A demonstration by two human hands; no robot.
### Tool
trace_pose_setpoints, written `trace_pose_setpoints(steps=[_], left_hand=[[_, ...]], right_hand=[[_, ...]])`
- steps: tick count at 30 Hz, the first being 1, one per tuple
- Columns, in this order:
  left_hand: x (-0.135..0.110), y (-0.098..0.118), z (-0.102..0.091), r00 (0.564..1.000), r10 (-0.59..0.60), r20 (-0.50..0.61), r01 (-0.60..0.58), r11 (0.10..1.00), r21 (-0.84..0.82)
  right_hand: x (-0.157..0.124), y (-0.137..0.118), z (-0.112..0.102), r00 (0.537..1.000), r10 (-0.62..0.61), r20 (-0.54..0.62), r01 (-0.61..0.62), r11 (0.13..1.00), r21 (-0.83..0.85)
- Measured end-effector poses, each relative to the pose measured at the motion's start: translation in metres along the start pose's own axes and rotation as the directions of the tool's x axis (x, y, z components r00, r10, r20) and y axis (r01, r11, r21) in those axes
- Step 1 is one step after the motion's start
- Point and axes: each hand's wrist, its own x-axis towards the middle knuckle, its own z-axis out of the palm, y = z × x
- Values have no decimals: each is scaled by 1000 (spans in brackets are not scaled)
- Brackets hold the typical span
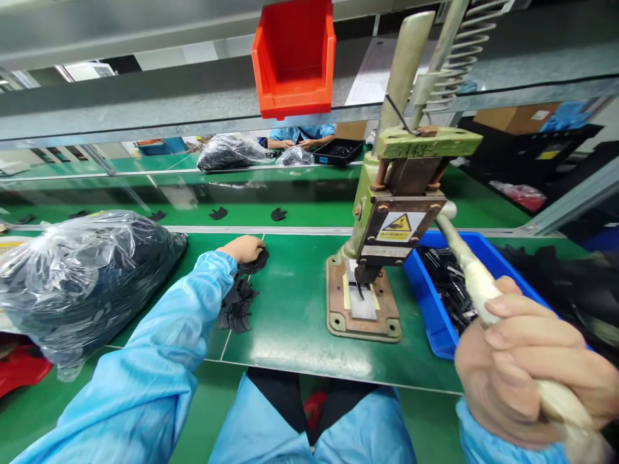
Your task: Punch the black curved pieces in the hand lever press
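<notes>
Dark, seemingly curved pieces [236,306] lie piled; the lever [464,255] slants down.

the right hand [536,367] is showing blurred around the lever [474,277], whose lower end is smearing near the bottom right corner. this hand is hiding part of the blue tray [438,338]. the left hand [244,249] is covering some black pieces [236,306], its grip not showing. the left edge is cutting off the plastic bag [97,277]. the shelf [169,96] and red bin [296,96] are hiding the head of a co-worker [323,132]. the warning label [395,227] is bearing print too small to read.
</notes>
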Motion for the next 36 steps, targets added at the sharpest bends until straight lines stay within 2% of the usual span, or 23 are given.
trace_pose_setpoints(steps=[6, 12, 16, 22, 29, 31, 33, 36], left_hand=[[-15, -6, -1, 998, 42, 39, -42, 999, -2], [-17, 0, 2, 997, 74, 29, -77, 991, 108], [-19, 16, 4, 999, 38, -17, -35, 987, 159], [-17, 51, 6, 992, -42, -120, 72, 964, 257], [-8, 68, -12, 998, -20, -66, 40, 947, 320], [-12, 80, -15, 998, 36, -54, -16, 942, 334], [-21, 98, -16, 987, 150, -56, -123, 932, 342], [-41, 135, -14, 934, 354, -60, -320, 896, 307]], right_hand=[[4, -13, -2, 995, 60, 82, -56, 997, -45], [4, -19, -5, 982, 118, 151, -112, 993, -48], [5, -19, -9, 981, 94, 169, -91, 996, -25], [4, -18, -18, 956, 92, 277, -99, 995, 10], [1, -18, -22, 937, 84, 339, -109, 992, 56], [1, -19, -22, 933, 80, 350, -113, 991, 72], [1, -20, -21, 932, 73, 355, -113, 989, 92], [1, -20, -19, 933, 60, 354, -103, 989, 103]])
